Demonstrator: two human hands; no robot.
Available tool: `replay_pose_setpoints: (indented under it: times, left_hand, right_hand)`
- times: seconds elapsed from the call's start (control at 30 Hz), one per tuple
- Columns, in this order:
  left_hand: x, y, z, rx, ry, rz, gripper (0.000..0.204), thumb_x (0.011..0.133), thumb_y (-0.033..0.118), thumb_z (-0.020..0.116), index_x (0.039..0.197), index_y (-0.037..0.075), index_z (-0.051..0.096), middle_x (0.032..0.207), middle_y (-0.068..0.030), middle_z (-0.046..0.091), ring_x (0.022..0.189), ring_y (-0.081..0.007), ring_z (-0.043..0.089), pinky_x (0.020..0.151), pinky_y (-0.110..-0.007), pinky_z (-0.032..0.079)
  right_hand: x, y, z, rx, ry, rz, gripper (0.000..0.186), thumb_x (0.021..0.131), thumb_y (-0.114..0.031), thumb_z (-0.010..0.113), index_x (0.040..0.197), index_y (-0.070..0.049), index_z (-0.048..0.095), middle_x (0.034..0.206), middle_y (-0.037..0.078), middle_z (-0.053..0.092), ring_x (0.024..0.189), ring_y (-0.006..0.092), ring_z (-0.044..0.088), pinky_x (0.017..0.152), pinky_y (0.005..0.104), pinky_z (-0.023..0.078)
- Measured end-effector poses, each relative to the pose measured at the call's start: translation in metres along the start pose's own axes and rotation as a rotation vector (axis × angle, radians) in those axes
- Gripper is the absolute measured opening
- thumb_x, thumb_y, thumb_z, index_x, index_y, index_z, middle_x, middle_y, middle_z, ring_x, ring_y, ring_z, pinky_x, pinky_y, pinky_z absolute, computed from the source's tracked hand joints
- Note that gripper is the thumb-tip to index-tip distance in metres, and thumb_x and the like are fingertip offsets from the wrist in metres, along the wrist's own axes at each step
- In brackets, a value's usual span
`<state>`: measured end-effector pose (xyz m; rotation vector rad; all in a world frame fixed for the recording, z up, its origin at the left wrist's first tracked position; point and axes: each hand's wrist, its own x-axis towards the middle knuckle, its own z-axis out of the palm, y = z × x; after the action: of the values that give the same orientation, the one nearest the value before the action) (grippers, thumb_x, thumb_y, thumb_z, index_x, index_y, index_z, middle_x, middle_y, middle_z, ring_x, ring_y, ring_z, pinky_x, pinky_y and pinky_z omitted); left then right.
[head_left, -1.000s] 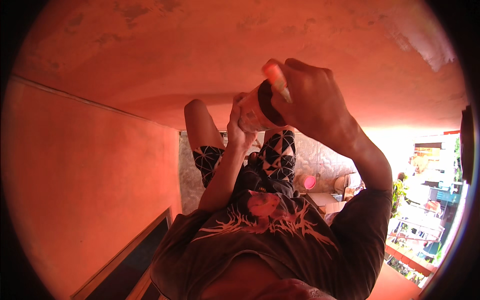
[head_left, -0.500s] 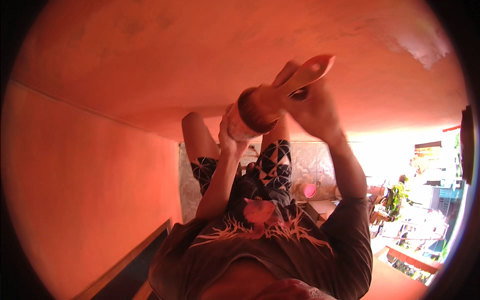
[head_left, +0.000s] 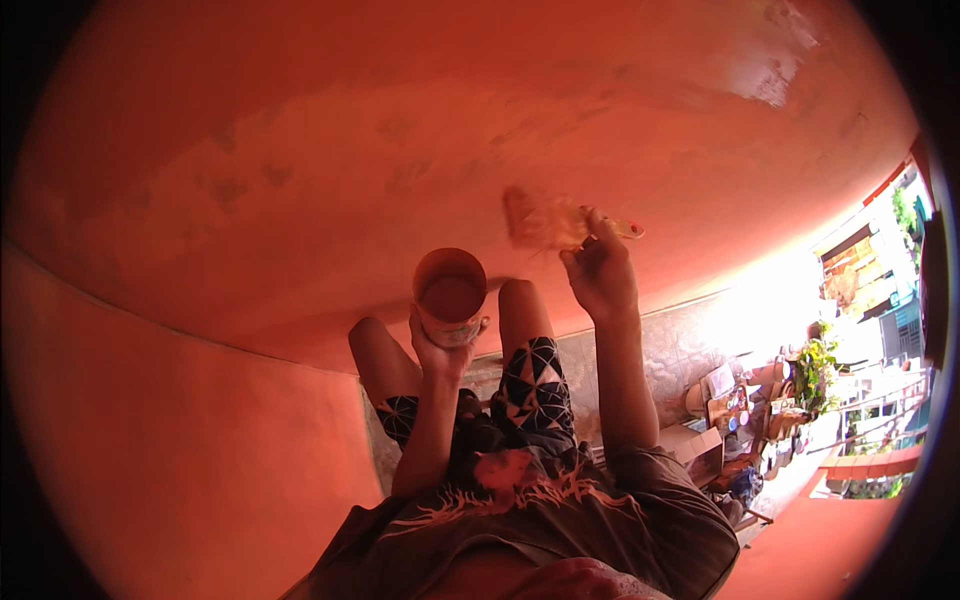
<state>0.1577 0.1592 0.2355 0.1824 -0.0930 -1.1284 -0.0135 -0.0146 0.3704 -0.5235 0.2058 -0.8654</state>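
Observation:
My left hand (head_left: 445,352) is wrapped around the lower part of a paint can (head_left: 449,318), held above my knees with its round mouth showing. Inside lies reddish paint, though how full the can is I cannot tell. To the right and a little higher, my right hand (head_left: 604,272) grips a wide paintbrush (head_left: 548,221) by its handle. Its bristles point left, slightly blurred, in front of the orange-red wall (head_left: 330,190). Brush and can are apart. Whether the bristles touch the wall cannot be made out.
A second orange wall (head_left: 200,410) meets the first at a corner on the left. Grey floor (head_left: 650,340) shows beyond my knees. To the right are a cardboard box (head_left: 692,450), several pots and bits of clutter, and a green plant (head_left: 815,372) beside a bright opening.
My right hand has drawn the brush out of the can's mouth, swinging its bristles up and left toward the wall. The can has come lower and slightly left in my left hand.

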Motion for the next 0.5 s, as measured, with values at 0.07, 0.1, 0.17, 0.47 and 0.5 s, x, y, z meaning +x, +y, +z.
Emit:
replay_pose_setpoints:
  times: [0.07, 0.1, 0.17, 0.47, 0.5]
  left_hand:
    - [-0.001, 0.001, 0.013, 0.016, 0.067, 0.000, 0.064, 0.094, 0.060, 0.052, 0.137, 0.013, 0.051, 0.129, -0.0127, 0.058, 0.113, -0.0338, 0.055, 0.081, -0.048, 0.048]
    - [-0.002, 0.001, 0.017, 0.023, 0.103, 0.009, 0.066, 0.092, 0.060, 0.053, 0.137, 0.012, 0.051, 0.128, -0.0132, 0.057, 0.114, -0.0347, 0.053, 0.081, -0.046, 0.047]
    - [-0.001, 0.005, 0.016, -0.003, 0.033, -0.016, 0.066, 0.092, 0.060, 0.054, 0.137, 0.012, 0.051, 0.128, -0.0138, 0.057, 0.114, -0.0352, 0.052, 0.082, -0.046, 0.047]
    - [-0.019, 0.031, 0.033, -0.044, 0.074, 0.067, 0.052, 0.091, 0.049, 0.058, 0.129, 0.014, 0.057, 0.120, -0.0115, 0.060, 0.106, -0.0361, 0.056, 0.079, -0.045, 0.048]
    - [-0.023, 0.034, 0.042, -0.028, 0.080, 0.079, 0.049, 0.091, 0.047, 0.058, 0.127, 0.014, 0.058, 0.119, -0.0113, 0.060, 0.104, -0.0363, 0.057, 0.078, -0.045, 0.048]
  right_hand:
    - [0.004, -0.007, -0.011, 0.112, 0.026, -0.080, 0.028, 0.104, -0.021, 0.057, 0.125, -0.002, 0.058, 0.120, 0.010, 0.064, 0.112, 0.0199, 0.063, 0.092, 0.0308, 0.058]
    - [0.007, -0.007, -0.011, 0.168, 0.035, -0.111, 0.031, 0.104, -0.022, 0.057, 0.126, -0.001, 0.058, 0.122, 0.011, 0.065, 0.113, 0.0199, 0.064, 0.093, 0.0307, 0.059]
    - [0.011, -0.009, -0.008, 0.201, 0.088, -0.153, 0.031, 0.105, -0.022, 0.055, 0.126, 0.000, 0.058, 0.124, 0.011, 0.065, 0.114, 0.0215, 0.064, 0.095, 0.0301, 0.058]
    - [0.032, 0.005, 0.057, -0.094, -0.187, -0.421, 0.024, 0.100, -0.016, 0.063, 0.121, -0.004, 0.062, 0.121, 0.010, 0.062, 0.111, 0.0238, 0.064, 0.086, 0.0342, 0.060]
    - [0.033, 0.013, 0.074, -0.258, -0.161, -0.538, 0.024, 0.099, -0.013, 0.063, 0.121, -0.003, 0.062, 0.120, 0.011, 0.064, 0.108, 0.0250, 0.066, 0.086, 0.0350, 0.061]
